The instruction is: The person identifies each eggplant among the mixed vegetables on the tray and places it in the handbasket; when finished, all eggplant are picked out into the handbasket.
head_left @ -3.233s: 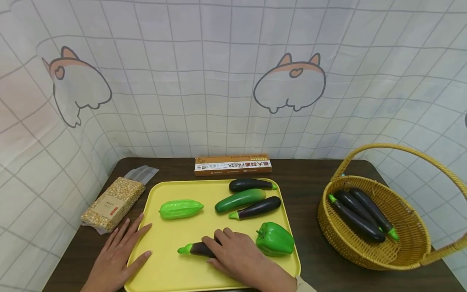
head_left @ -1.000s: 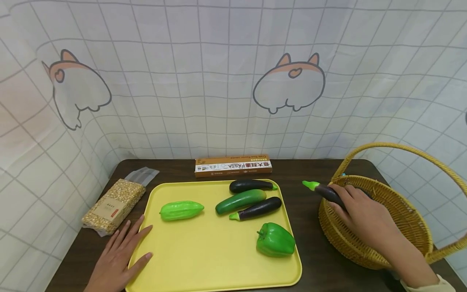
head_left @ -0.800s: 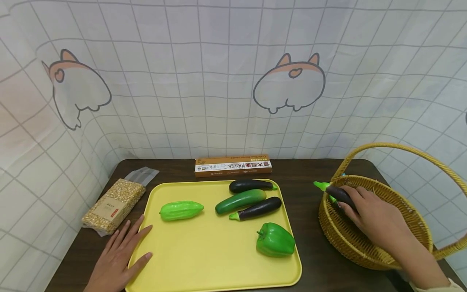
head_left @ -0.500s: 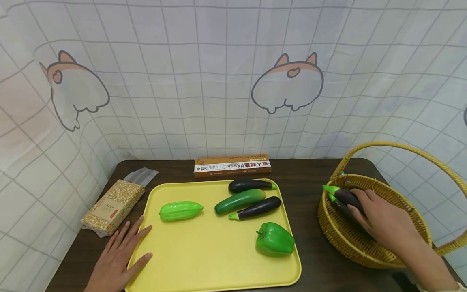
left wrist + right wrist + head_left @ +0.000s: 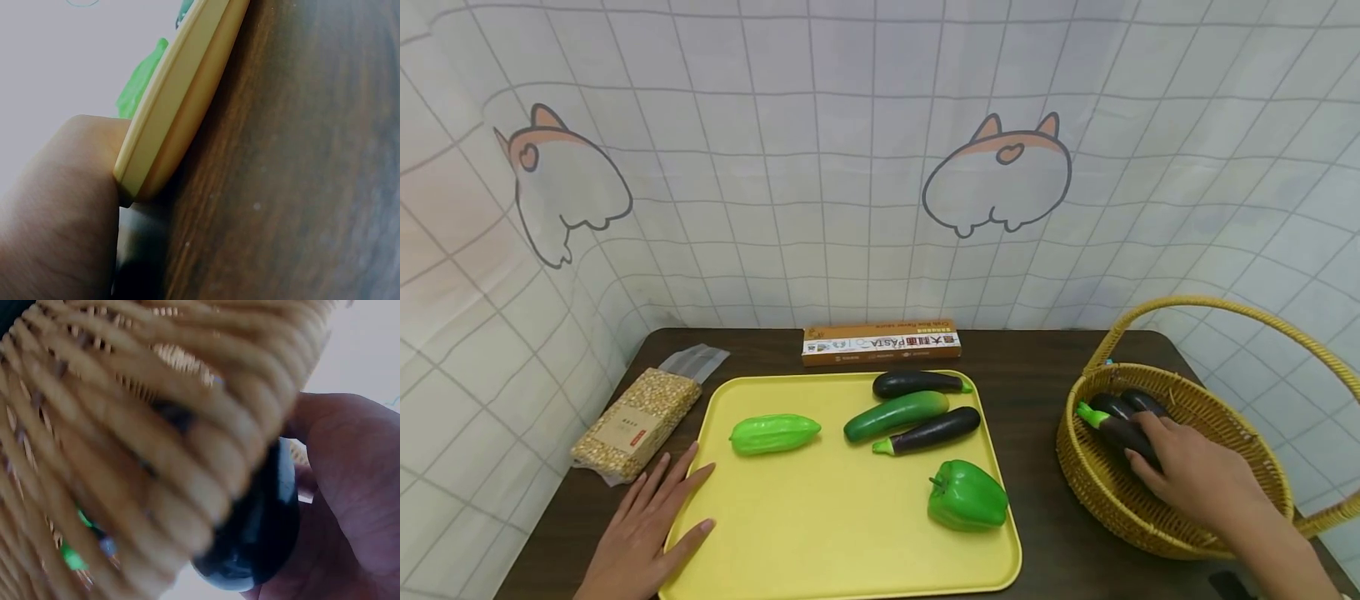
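My right hand reaches into the yellow wicker basket at the right and grips a dark eggplant with a green stem. Other eggplants lie behind it in the basket, partly hidden by the hand. In the right wrist view, the rounded end of the held eggplant shows between the palm and the basket's woven wall. My left hand rests with fingers spread at the left edge of the yellow tray; its thumb lies over the rim.
The tray bears two eggplants, a green zucchini-like vegetable, a light green ridged vegetable and a green bell pepper. A pasta box lies behind it. Left stands a bag of corn kernels. The basket's handle arches high.
My right hand has picked up the eggplant from the tray's front, carried it right over the basket and lowered it inside. My left hand has stayed at the tray's edge.
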`<state>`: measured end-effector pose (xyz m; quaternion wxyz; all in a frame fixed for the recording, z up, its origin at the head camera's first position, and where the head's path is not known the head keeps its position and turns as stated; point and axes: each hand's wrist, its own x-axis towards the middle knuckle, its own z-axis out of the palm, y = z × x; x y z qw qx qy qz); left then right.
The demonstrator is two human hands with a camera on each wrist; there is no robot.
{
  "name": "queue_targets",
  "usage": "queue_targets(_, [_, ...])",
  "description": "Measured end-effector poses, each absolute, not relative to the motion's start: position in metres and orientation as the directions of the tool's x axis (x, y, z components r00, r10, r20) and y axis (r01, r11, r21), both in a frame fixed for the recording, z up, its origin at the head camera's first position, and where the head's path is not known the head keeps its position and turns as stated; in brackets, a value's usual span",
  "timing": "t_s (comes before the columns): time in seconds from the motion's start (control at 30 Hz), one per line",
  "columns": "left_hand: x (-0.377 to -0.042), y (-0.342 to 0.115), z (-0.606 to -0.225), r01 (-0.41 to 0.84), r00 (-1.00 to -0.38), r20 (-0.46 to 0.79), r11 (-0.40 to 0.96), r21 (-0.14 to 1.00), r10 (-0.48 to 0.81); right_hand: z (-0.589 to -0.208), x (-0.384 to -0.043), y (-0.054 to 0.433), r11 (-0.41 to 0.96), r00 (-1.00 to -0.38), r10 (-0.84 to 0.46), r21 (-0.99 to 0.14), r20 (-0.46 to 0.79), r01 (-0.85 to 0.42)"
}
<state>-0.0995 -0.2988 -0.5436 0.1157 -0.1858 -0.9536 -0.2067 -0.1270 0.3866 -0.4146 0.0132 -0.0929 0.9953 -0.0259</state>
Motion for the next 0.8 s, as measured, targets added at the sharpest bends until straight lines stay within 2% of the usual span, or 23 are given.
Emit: queue_targets(0.8, [-0.100, -0.300, -0.544, 0.406, -0.902, 0.300, 0.846, 0.347, 0.310, -0.432, -0.127, 0.376, 0.972, -0.973, -0.228, -0.045, 0.024, -0.229])
